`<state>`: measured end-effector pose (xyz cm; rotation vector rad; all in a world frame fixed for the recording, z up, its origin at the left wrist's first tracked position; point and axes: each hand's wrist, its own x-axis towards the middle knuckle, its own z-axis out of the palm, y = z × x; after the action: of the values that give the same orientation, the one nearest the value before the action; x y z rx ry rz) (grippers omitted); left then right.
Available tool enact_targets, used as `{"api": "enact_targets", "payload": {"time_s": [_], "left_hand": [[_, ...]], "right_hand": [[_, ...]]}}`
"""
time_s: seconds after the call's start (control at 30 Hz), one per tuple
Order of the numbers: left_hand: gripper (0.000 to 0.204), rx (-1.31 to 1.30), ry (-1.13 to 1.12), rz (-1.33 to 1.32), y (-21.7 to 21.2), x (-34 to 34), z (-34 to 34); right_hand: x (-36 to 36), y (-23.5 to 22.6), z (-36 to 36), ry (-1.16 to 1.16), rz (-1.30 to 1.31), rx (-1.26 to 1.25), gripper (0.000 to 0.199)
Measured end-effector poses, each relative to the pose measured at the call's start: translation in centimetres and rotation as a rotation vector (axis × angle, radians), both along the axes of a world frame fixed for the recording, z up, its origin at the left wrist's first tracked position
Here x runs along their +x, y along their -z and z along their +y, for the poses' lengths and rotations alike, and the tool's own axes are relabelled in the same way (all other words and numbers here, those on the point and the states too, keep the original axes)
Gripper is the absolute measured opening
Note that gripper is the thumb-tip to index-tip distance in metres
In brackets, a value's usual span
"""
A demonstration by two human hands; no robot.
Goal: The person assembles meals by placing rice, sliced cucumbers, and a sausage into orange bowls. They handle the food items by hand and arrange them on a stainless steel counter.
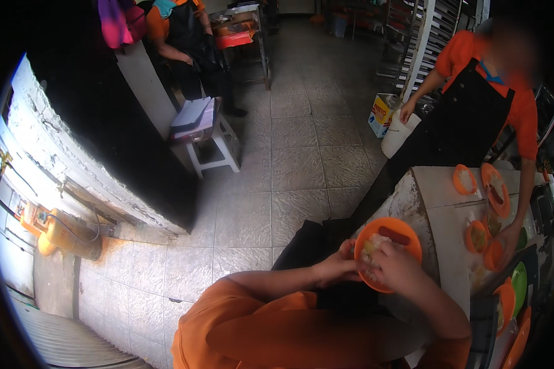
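Note:
My left hand [341, 264] grips the left rim of an orange plate [415, 241], holding it in front of me beside the counter. White rice [375, 243] with some yellowish food lies on the plate, next to a reddish-brown sausage-like piece [395, 234]. Over the plate, my right hand [395, 265] reaches into the rice with its fingers drawn together. Whatever they hold is hidden behind the hand.
A tiled counter [440, 212] on the right bears several orange bowls [465, 179] and a green plate [519, 286]. A co-worker in a black apron [458, 117] reaches over it. A white bucket [400, 136] and stool [218, 150] stand on the floor; another person stands far left.

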<state>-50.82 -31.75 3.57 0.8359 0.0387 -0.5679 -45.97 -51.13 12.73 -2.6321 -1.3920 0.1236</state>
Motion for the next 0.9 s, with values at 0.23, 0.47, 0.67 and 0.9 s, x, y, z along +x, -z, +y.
{"api": "enact_targets", "payload": {"time_s": [0.23, 0.47, 0.67, 0.9], "left_hand": [[0.071, 0.017, -0.011, 0.012, -0.4, -0.2, 0.0], [0.071, 0.003, -0.027, 0.026, -0.8, -0.1, -0.1], [0.072, 0.017, -0.039, 0.021, -0.3, -0.1, 0.0], [0.071, 0.01, -0.05, 0.032, -0.6, 0.0, 0.1]], "right_hand": [[-0.2, -0.9, -1.0, -0.02, 0.083, -0.01, 0.035], [-1.6, -1.3, -0.7, 0.092, 0.077, -0.063, 0.043], [-1.7, -0.7, -0.4, 0.113, 0.042, -0.094, 0.024], [-1.2, 0.4, -0.9, 0.113, -0.039, -0.064, 0.016]]}}
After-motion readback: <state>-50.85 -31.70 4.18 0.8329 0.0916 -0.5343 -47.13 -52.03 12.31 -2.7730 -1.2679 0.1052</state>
